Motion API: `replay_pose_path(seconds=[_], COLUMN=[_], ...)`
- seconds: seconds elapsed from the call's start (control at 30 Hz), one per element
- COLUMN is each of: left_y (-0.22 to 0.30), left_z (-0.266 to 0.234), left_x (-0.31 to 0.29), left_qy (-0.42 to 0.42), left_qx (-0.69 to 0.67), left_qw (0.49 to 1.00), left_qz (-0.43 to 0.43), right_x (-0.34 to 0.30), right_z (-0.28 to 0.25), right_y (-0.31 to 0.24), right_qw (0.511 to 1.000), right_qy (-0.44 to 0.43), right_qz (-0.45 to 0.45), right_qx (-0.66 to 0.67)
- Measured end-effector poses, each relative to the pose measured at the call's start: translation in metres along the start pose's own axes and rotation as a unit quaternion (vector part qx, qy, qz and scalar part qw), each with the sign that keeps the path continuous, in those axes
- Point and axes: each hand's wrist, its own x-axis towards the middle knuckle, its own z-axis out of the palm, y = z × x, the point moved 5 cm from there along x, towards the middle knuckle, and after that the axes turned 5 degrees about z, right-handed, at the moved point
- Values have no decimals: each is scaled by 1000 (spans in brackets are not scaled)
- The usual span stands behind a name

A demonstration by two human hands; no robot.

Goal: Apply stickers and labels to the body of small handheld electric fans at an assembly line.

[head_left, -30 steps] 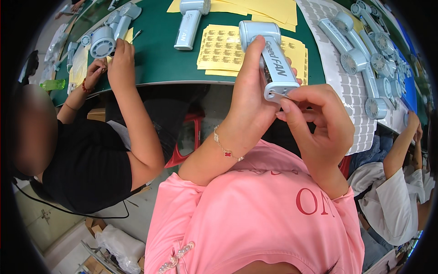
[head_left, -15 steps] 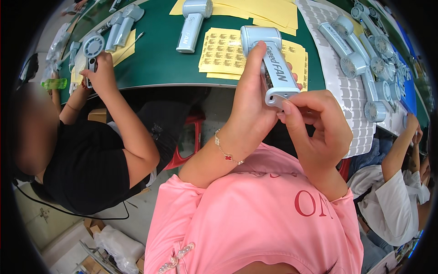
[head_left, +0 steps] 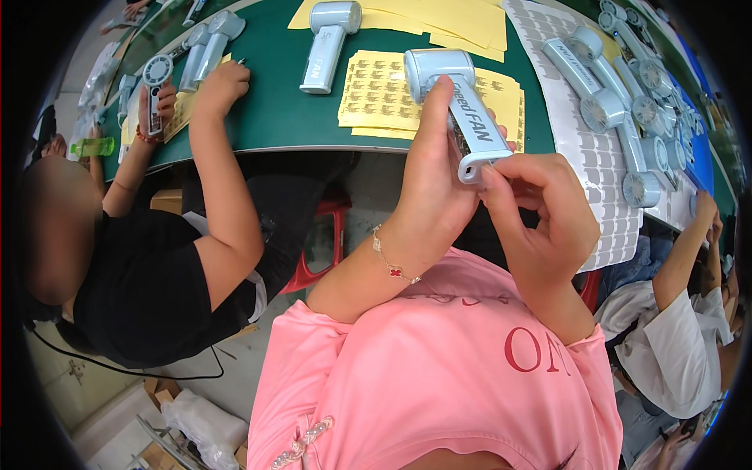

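Note:
A light-blue handheld fan (head_left: 475, 121) lies tilted in my left hand (head_left: 429, 168), its round head pointing away from me. My left thumb runs along the handle's side and the fingers wrap behind it. An opening along that side shows dark inner parts. At the handle's near end, my right hand (head_left: 548, 207) is closed, with thumb and forefinger pinching the corner of the end piece (head_left: 470, 170), which has a small slot. The other right fingers are curled in. What lies between the thumb and forefinger is mostly hidden.
Yellow printed sheets (head_left: 376, 90) lie beneath the fan on the green table (head_left: 266, 102). Another fan (head_left: 325, 59) rests beyond. A white sheet with grey stickers (head_left: 576, 157) and several fans (head_left: 601, 112) are at right. A co-worker (head_left: 157, 266) at left holds a fan.
A translucent tab that stuck out at the handle's end is now hardly visible, with my right thumb close against the end. The co-worker's nearer hand has moved away from their fan toward the table.

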Motion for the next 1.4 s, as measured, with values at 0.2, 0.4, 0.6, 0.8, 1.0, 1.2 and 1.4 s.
replay_pose_path(seconds=[0.2,0.4,0.6,0.8,1.0,1.2,1.4], left_y=[3,13,29,120,110,104,99], left_z=[0,-5,-9,0,-12,-15,-3], left_x=[-2,-6,26,104,123,104,81], left_qy=[9,-1,-63,90,101,105,104], left_qx=[16,58,233,848,897,919,928], left_qw=[999,997,969,474,301,231,220], left_qz=[41,46,-59,219,307,301,283], right_x=[-2,11,24,205,349,385,399], right_z=[-5,-10,14,-41,-108,-95,-101], right_y=[0,16,66,170,335,390,395], right_qw=[999,993,823,960,831,733,741], right_qy=[20,-41,-279,-178,-31,-33,-87], right_qz=[10,75,321,196,110,288,370], right_qx=[-43,-75,376,-88,-544,-615,-553])
